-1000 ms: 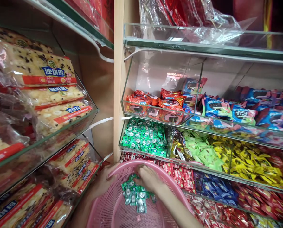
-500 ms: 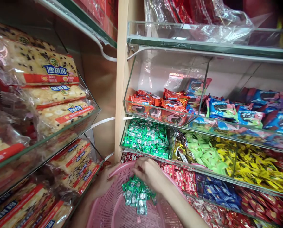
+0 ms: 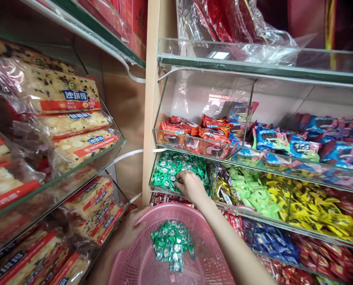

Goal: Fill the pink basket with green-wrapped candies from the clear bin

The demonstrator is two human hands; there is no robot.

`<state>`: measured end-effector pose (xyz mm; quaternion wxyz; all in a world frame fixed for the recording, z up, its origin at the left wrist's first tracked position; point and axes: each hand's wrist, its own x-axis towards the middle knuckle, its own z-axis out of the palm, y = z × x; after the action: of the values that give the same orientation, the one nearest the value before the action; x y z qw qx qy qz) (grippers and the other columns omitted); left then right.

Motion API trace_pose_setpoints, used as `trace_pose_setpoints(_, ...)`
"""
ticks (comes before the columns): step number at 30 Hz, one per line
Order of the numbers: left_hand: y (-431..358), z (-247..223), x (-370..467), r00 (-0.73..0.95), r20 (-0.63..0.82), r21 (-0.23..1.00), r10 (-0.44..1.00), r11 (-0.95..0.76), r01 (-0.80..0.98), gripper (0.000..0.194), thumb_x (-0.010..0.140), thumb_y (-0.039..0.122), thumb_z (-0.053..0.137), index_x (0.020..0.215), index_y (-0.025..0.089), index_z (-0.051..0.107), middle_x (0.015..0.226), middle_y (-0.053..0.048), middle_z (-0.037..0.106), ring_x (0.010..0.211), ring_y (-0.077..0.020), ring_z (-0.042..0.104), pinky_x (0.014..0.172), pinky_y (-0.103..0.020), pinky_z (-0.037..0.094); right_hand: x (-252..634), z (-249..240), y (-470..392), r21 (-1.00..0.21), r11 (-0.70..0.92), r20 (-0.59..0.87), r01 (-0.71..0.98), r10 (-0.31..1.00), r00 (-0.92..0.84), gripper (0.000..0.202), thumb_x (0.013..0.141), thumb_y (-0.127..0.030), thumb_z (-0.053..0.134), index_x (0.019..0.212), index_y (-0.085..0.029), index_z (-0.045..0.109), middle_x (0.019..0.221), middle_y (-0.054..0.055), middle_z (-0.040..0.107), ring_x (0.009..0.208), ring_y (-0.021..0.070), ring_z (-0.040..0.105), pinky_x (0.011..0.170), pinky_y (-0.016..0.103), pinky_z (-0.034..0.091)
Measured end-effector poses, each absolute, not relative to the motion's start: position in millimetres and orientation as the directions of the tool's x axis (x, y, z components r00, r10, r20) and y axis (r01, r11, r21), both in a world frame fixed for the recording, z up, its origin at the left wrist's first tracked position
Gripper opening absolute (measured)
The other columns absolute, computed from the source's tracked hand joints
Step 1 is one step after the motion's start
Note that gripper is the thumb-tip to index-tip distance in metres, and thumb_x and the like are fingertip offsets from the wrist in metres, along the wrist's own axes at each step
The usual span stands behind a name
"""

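My left hand [image 3: 129, 227] is closed on the left rim of a pink perforated plastic basket [image 3: 207, 223], its fingers partly out of sight behind the rim. A pile of small green-wrapped candies [image 3: 173, 241] lies in the basket. Over the front of a clear bin, my right hand [image 3: 191, 186] has its fingers curled against more green-wrapped candies [image 3: 170, 164]. Whatever is between those fingers, if anything, is hidden.
Packaged sachima bars [image 3: 66, 93] fill glass shelves on the left, beside a wooden post [image 3: 151, 118]. Light green packets [image 3: 250, 190] and yellow packets [image 3: 306, 206] occupy bins to the right. Red and blue cookie packs [image 3: 274, 138] sit above, behind a clear front panel.
My right hand has moved from inside the basket up and forward to the bin of green-wrapped candies. My left hand stays on the basket rim. The view has shifted slightly.
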<state>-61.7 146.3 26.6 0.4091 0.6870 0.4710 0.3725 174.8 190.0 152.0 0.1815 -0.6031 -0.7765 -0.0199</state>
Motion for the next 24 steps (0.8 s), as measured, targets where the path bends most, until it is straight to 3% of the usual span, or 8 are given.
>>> trace_pose_setpoints(10,146.5,25.9,-62.3,0.303,0.141,0.853,0.942,-0.271,0.445,0.046,0.077,0.019,0.053,0.122,0.025,0.058,0.128,-0.002,0.059,0.118,-0.0234,0.051,0.106,-0.035,0.034,179.7,153.0,182.7,-0.158,0.341,0.425,0.927,0.871,-0.248,0.022,0.09,-0.023,0.045,0.086,-0.019,0.066,0.084,0.006,0.062,0.085,0.0177,0.055,0.071,0.024,0.037)
trace_pose_setpoints(16,148.4,18.7,-64.6,0.296,0.131,0.862,0.946,-0.257,0.437,0.046,0.079,0.021,0.054,0.125,0.024,0.055,0.13,-0.004,0.058,0.12,-0.024,0.049,0.107,-0.037,0.033,184.3,150.8,143.8,-0.352,0.494,0.555,0.795,0.794,-0.248,0.022,0.091,-0.028,0.045,0.083,-0.019,0.063,0.078,0.004,0.059,0.078,0.0164,0.053,0.072,0.026,0.038)
trace_pose_setpoints(19,149.5,13.7,-66.0,0.293,0.136,0.868,0.946,-0.256,0.425,0.046,0.079,0.022,0.054,0.125,0.023,0.055,0.129,-0.006,0.058,0.12,-0.0246,0.05,0.106,-0.038,0.034,191.5,139.5,120.8,-0.466,0.533,0.508,0.706,0.815,-0.28,0.022,0.091,-0.03,0.044,0.08,-0.02,0.061,0.077,0.002,0.06,0.075,0.0151,0.053,0.07,0.025,0.038)
trace_pose_setpoints(24,151.7,7.1,-67.6,0.296,0.156,0.883,0.942,-0.267,0.386,0.047,0.079,0.027,0.056,0.125,0.02,0.055,0.129,-0.008,0.058,0.121,-0.0256,0.049,0.106,-0.04,0.034,206.2,92.2,109.8,-0.568,0.436,0.305,0.698,0.899,-0.314,0.022,0.09,-0.029,0.046,0.075,-0.019,0.059,0.077,0.001,0.061,0.073,0.014,0.054,0.066,0.023,0.037)
